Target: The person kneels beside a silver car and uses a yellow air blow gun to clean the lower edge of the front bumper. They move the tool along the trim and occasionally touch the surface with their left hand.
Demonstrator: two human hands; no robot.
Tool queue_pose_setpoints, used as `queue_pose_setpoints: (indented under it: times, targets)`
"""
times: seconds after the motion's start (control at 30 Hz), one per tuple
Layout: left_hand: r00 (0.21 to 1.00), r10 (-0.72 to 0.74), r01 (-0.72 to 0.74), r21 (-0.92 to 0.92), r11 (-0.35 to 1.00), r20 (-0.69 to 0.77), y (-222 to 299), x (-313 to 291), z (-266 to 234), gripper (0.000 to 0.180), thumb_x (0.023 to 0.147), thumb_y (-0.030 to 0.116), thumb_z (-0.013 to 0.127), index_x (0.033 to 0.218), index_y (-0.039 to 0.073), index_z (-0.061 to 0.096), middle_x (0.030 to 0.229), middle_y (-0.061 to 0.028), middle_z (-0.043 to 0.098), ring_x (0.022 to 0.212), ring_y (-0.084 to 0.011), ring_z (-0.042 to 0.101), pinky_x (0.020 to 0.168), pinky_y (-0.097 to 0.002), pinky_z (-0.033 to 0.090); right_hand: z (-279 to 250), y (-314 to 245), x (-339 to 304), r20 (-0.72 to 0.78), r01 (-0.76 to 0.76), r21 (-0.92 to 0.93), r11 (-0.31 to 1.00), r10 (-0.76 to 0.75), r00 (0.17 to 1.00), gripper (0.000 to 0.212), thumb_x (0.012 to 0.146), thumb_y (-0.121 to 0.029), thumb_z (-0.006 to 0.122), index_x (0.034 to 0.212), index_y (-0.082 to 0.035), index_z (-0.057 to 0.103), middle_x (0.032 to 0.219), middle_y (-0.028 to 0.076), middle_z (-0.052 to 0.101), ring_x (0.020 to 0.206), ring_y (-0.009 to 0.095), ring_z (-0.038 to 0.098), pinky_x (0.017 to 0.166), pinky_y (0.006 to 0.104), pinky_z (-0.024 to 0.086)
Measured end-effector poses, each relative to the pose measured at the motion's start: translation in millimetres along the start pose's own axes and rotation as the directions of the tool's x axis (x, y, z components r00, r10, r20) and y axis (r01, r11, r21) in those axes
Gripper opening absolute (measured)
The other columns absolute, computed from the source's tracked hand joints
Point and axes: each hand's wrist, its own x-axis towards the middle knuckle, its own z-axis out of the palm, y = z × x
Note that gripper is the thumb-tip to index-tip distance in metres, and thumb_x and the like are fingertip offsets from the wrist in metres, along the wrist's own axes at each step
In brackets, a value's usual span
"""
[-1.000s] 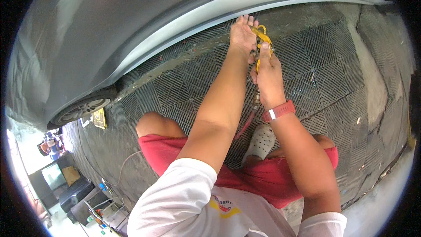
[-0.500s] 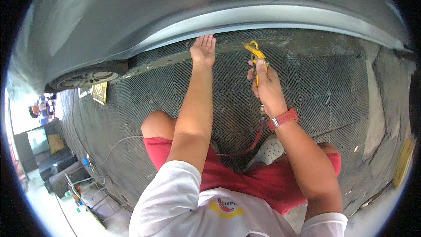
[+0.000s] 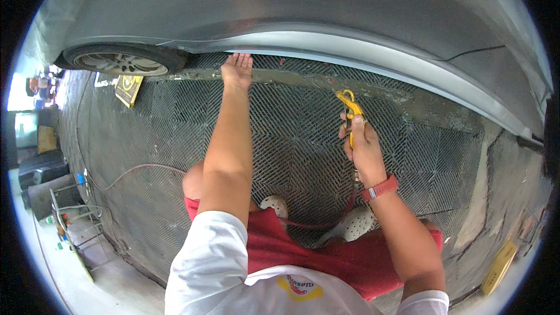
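Note:
Palm up, my left hand (image 3: 237,73) reaches to the lower edge of the light grey sill (image 3: 315,41) of a dark grey car. Its fingers are stretched out, with the tips at or just under that edge. My right hand (image 3: 366,150) is wrapped round a yellow air blow gun (image 3: 352,106) with a hooked top end. The blow gun is held upright, apart from the car body. From its metal fitting a reddish hose (image 3: 318,226) hangs down and curves between my feet.
A car wheel (image 3: 122,59) is at the left, with a yellow and black box (image 3: 127,90) beside it. Ribbed mats (image 3: 297,146) cover the floor. A metal stand (image 3: 76,221) is at lower left, a yellow box (image 3: 499,267) at lower right. Blurred people show far left.
My view has turned left, showing more of the wheel. My left hand has shifted left along the sill, still palm up. The blow gun appears lower, farther from the sill.

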Motion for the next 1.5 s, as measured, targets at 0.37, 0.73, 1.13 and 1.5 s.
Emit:
queue_pose_setpoints:
  times: [0.37, 0.73, 1.13, 1.5]
  targets:
    - [0.982, 0.176, -0.176, -0.002, 0.984, -0.07, 33.5, 13.8, 0.4, 0.061, 0.111, 0.03, 0.029, 0.164, 0.002, 0.018, 0.167, -0.014, 0.028, 0.154, -0.0314, 0.029, 0.127, -0.0464, 0.024, 1.0, 6.4, -0.6, -0.005, 0.01, -0.028, 1.0, -0.01, 1.0, 0.057, 0.111, -0.051, 0.042, 0.13, 0.0, 0.06, 0.085, 0.0, 0.059, 0.054, 0.003, 0.042, 0.048, 0.0214, 0.035]
    - [0.969, -0.197, 0.206, -0.047, 0.977, 0.147, -180.2, -125.9, 102.5, 0.065, 0.109, 0.032, 0.035, 0.164, 0.002, 0.019, 0.167, -0.0135, 0.03, 0.153, -0.0304, 0.033, 0.122, -0.0444, 0.031, -31.5, -3.8, 7.5, -0.251, 0.065, 0.13, 0.989, -0.031, 0.967, 0.061, 0.111, -0.052, 0.04, 0.131, 0.002, 0.058, 0.085, 0.002, 0.059, 0.05, 0.004, 0.04, 0.046, 0.0224, 0.035]
    - [0.64, -0.45, -0.262, 0.728, 0.634, 0.622, -288.6, -213.7, 157.2, 0.051, 0.105, 0.02, 0.053, 0.152, 0.005, 0.044, 0.15, -0.0123, 0.054, 0.138, -0.0333, 0.052, 0.117, -0.0484, 0.04, -99.7, -5.9, 1.6, -0.554, 0.275, 0.265, 0.924, -0.087, 0.828, 0.057, 0.113, -0.049, 0.037, 0.126, 0.001, 0.059, 0.085, 0.004, 0.06, 0.05, 0.006, 0.043, 0.043, 0.0224, 0.034]
    - [0.392, -0.15, -0.7, 0.188, -0.689, 0.908, -185.8, -174.5, 95.3, 0.079, 0.101, 0.024, 0.059, 0.167, 0.012, 0.017, 0.175, -0.0139, 0.009, 0.16, -0.0391, 0.011, 0.128, -0.0569, 0.014, -99.9, -11.0, -5.1, -0.315, 0.128, 0.303, 0.944, -0.027, 0.949, 0.058, 0.111, -0.053, 0.04, 0.128, -0.001, 0.059, 0.086, 0.004, 0.06, 0.049, 0.007, 0.044, 0.045, 0.0239, 0.036]
